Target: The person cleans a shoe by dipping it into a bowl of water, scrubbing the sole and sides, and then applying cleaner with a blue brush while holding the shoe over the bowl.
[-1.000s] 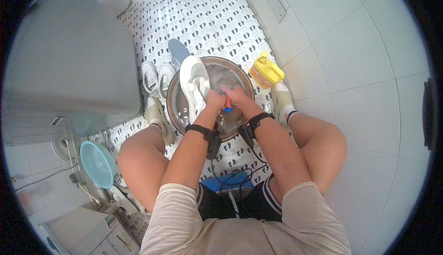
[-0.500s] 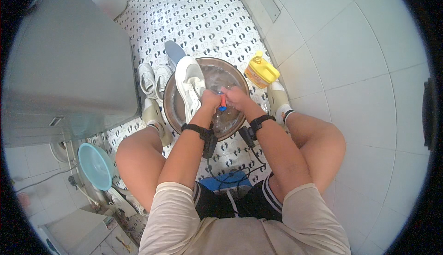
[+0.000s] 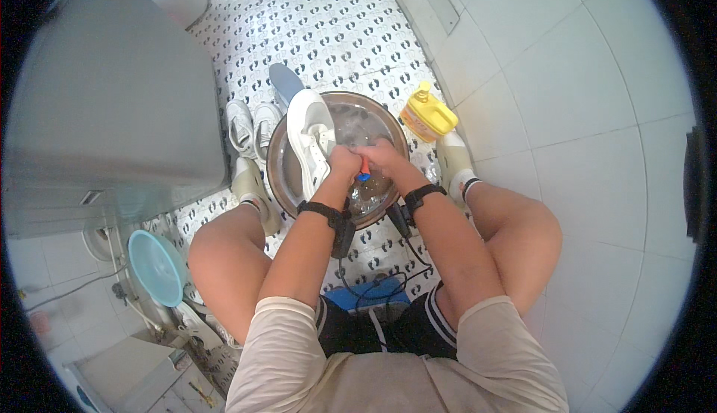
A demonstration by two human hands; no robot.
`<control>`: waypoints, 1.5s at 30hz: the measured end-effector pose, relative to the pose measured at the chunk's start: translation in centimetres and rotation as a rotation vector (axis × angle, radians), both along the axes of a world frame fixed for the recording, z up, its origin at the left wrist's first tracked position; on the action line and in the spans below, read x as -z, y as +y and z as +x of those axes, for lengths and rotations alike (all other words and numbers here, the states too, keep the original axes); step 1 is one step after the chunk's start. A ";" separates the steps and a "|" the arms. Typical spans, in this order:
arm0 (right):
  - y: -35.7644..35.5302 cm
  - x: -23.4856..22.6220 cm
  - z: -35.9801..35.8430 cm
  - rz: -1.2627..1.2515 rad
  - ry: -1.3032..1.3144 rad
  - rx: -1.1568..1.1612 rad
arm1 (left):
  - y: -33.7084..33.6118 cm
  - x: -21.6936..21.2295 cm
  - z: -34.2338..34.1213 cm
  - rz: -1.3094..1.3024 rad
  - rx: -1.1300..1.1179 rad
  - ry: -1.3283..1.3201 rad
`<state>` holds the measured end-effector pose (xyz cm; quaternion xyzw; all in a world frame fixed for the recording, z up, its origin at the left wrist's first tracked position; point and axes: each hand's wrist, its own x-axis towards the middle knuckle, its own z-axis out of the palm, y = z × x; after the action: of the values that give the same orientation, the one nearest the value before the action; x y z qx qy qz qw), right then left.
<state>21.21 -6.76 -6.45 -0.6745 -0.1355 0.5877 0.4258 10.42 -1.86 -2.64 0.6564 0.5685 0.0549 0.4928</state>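
Observation:
Over a brown-rimmed basin (image 3: 402, 134) of water, my two hands meet close together. My left hand (image 3: 345, 162) is closed round a small red and blue handled object (image 3: 364, 168); its working end is hidden, so I cannot tell its exact kind. Against it, my right hand (image 3: 382, 156) is closed with its thumb toward the left hand, and whatever its fingers hold is hidden. A white shoe (image 3: 305, 123) rests tilted across the basin's left part, its opening facing up, just beside my left hand. A grey-blue insole-shaped piece (image 3: 285, 82) lies behind the shoe.
A yellow jug with a pump top (image 3: 429, 114) stands right of the basin, near the tiled wall (image 3: 582, 151). Left are a pair of white shoes (image 3: 252, 129) and a large grey appliance (image 3: 119, 107). A light-blue basin (image 3: 157, 267) leans at lower left. Black cables (image 3: 381, 286) hang below my wrists.
Both hands have shifted slightly and come closer together, covering more of the red and blue object. The whole view has moved a little; the shoe stays against the basin.

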 end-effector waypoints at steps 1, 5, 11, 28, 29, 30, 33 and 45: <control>0.3 -0.6 -0.4 0.003 0.004 -0.011 | 0.2 0.1 -0.4 -0.019 -0.055 -0.003; 0.5 -1.8 -0.7 -0.011 0.284 0.207 | 0.8 2.0 -0.8 0.029 -0.100 0.018; 0.3 -2.1 -1.0 -0.032 0.161 0.171 | 0.9 3.8 -0.9 0.126 -0.067 0.032; 0.4 -1.8 -1.2 -0.057 0.095 0.106 | 0.9 2.3 -1.3 0.077 0.027 0.093; 0.4 -2.3 -1.2 -0.074 0.166 0.178 | 0.9 2.6 -1.3 0.094 0.004 0.053; 0.3 -2.7 -1.3 -0.090 0.238 0.249 | 1.0 3.0 -1.3 0.095 0.004 0.052; -0.4 -2.3 -0.9 0.012 0.233 0.111 | 0.9 3.1 -0.7 0.043 0.025 0.033; 1.2 -4.3 -2.4 -0.022 0.033 0.211 | 0.4 1.5 -1.3 0.082 0.057 0.028</control>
<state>18.79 -5.61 -2.14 -0.6800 -0.0503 0.5520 0.4800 9.08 -1.47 -4.11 0.6927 0.5537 0.0551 0.4588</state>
